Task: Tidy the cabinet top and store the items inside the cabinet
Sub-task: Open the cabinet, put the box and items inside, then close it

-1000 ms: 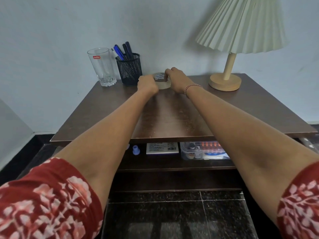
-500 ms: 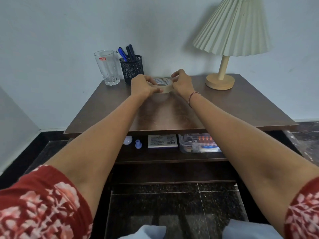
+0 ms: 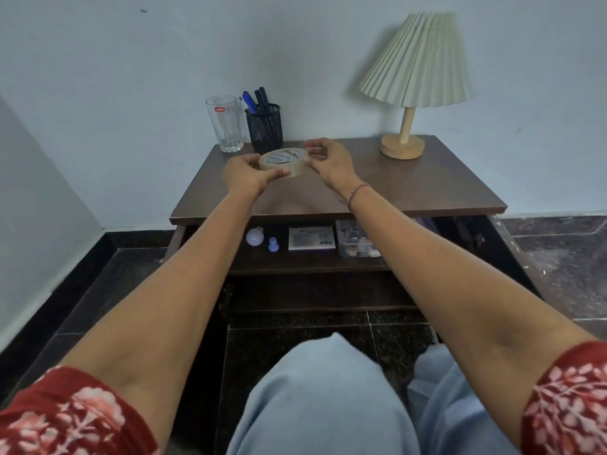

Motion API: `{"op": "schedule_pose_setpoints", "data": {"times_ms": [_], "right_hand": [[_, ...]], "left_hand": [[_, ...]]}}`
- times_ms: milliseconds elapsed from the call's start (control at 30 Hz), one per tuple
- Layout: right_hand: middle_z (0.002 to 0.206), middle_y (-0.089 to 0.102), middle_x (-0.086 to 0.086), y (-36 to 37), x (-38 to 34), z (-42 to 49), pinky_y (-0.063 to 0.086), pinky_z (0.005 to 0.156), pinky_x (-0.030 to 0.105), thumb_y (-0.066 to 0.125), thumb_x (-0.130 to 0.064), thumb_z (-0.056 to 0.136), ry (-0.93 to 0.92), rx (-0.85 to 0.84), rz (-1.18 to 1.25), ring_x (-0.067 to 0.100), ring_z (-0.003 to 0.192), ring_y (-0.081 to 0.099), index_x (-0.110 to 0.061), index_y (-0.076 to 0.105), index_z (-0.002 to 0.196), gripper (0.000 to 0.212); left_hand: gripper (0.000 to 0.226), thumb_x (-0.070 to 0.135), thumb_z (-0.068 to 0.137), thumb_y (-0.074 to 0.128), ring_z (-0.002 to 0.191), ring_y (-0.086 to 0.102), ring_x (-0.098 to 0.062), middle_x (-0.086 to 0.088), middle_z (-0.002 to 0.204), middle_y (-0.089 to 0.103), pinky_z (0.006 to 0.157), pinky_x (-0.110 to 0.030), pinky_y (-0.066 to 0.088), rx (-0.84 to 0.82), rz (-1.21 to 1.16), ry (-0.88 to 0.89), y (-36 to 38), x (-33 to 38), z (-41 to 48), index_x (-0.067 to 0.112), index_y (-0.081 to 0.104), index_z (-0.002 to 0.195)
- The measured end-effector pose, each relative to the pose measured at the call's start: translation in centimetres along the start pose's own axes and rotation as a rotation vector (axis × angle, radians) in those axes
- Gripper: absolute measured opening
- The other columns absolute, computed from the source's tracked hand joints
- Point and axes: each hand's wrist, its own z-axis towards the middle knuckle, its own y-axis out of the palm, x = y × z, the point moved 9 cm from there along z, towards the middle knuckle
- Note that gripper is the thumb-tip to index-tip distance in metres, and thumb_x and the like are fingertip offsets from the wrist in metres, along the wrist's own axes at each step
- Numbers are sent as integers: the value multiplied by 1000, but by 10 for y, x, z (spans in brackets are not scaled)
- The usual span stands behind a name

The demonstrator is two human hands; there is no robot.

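A roll of clear tape (image 3: 285,161) is held a little above the dark brown cabinet top (image 3: 410,188). My left hand (image 3: 248,174) grips its left side and my right hand (image 3: 330,164) pinches its right side. At the back left of the top stand a drinking glass (image 3: 225,124) and a black mesh pen holder (image 3: 265,126) with several pens. A lamp (image 3: 414,83) with a pleated shade stands at the back right.
On the open shelf (image 3: 308,266) under the top lie a small round bulb (image 3: 255,237), a little blue cap (image 3: 273,244), a flat white box (image 3: 312,238) and a clear plastic box (image 3: 356,239). Dark floor tiles surround the cabinet; my knees fill the bottom.
Both hands have lifted the tape roll off the cabinet top and drawn it toward me. The camera has pulled back and my knees have come into view.
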Motion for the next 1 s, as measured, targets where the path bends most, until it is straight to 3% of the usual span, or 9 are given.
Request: {"op": "schedule_pose_setpoints", "data": {"times_ms": [133,267,367,467,667,833,900,1000], "right_hand": [[125,61,15,12,-5,-40,49,100,34,74,-7,78,-37,-143,-8,24,117,58,-3,57,123,48],[122,63,14,20,0,-67,51,97,33,79,-7,73,-58,-170,-36,24,114,61,-4,62,117,47],[118,66,14,29,7,-81,52,97,34,81,-10,70,-52,-206,-60,24,109,64,-6,64,114,48],[117,67,12,41,14,-96,51,96,30,81,-10,70,-52,-251,-59,22,109,65,-7,66,113,46],[123,59,9,56,12,-107,49,95,22,82,-11,69,-140,-262,-79,18,112,62,-9,69,108,41],[115,56,2,67,19,-112,51,73,7,81,-12,70,-182,-284,-151,8,98,61,-11,70,105,37],[110,55,1,73,24,-114,51,73,8,81,-12,70,-192,-289,-181,8,93,62,-11,71,104,35],[104,52,-2,82,31,-119,47,67,-1,80,-12,71,-233,-296,-216,0,83,60,-13,72,102,32]], "left_hand": [[77,19,59,89,111,63,-19,-12,123,65,100,-36,50,20,-101,15,-16,-16,-35,1,57,126],[71,20,58,89,106,65,-16,-8,117,68,96,-36,53,43,-86,48,-33,-29,-63,6,62,122],[67,21,57,89,100,65,-11,-5,114,70,91,-28,54,73,-48,80,-45,-37,-83,10,65,119],[66,24,59,89,101,64,-10,-4,116,69,88,-22,53,105,8,82,-56,-49,-101,11,65,119],[66,18,65,86,113,61,-16,-6,123,65,94,-29,53,152,-14,88,-69,-64,-121,9,61,125],[27,13,68,82,114,59,-14,0,116,66,92,-24,53,188,10,114,-68,-80,-129,11,71,93],[22,12,69,82,118,57,-13,0,121,64,93,-27,53,211,32,107,-67,-89,-132,11,72,88],[21,11,69,82,123,53,-15,-1,131,58,96,-31,52,239,62,70,-64,-105,-135,11,73,87]]}}
